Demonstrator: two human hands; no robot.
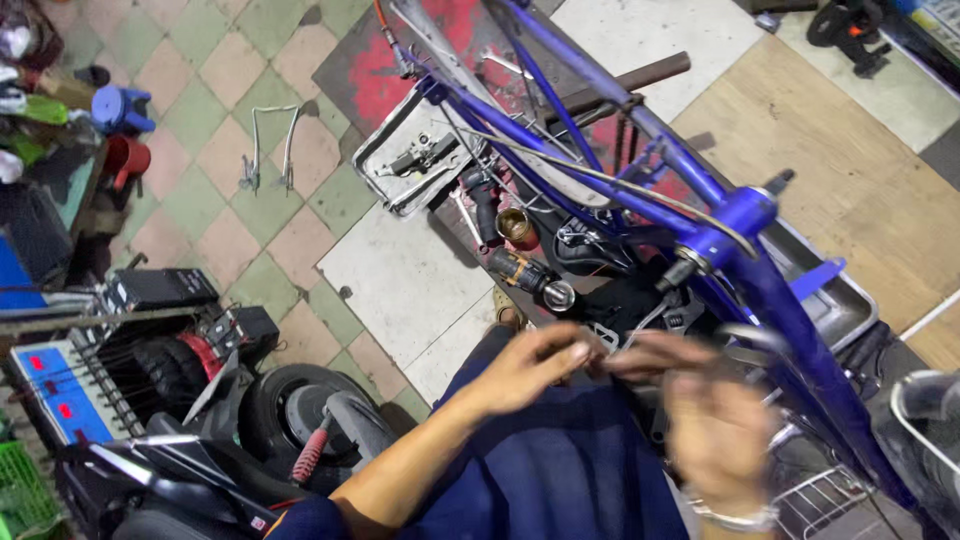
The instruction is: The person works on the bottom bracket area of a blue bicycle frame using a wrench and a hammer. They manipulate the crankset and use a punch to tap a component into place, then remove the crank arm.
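1. Head view: your left hand [535, 365] reaches forward from the lower middle of the frame, fingers bunched together at the tips, pinched close against the fingertips of your right hand [700, 425]. What they pinch is too small and blurred to tell.
2. Your right hand sits lower right, smeared by motion; its fingers look loosely curled, but you cannot tell from this view whether it grips anything. A metal band [735, 518] circles that wrist.
3. Just beyond both hands stands the blue bicycle frame [740, 215], running diagonally from the top centre down to the lower right. Its tubes are glossy blue, with a thicker joint near the middle, and thin silver rods [560, 160] and cables run along it.
4. Under the frame, just above your left hand, a cordless drill [525, 272] lies on the floor beside a brass-coloured ring [517, 226] and dark tools.
5. A shallow metal tray [395, 165] with small parts lies further up on the tiled floor [250, 90].
6. A wire basket [815, 495] shows at the lower right, near your right wrist.
7. At the lower left, well apart from the hands, sit a scooter [290, 415] and a blue case [60, 390].
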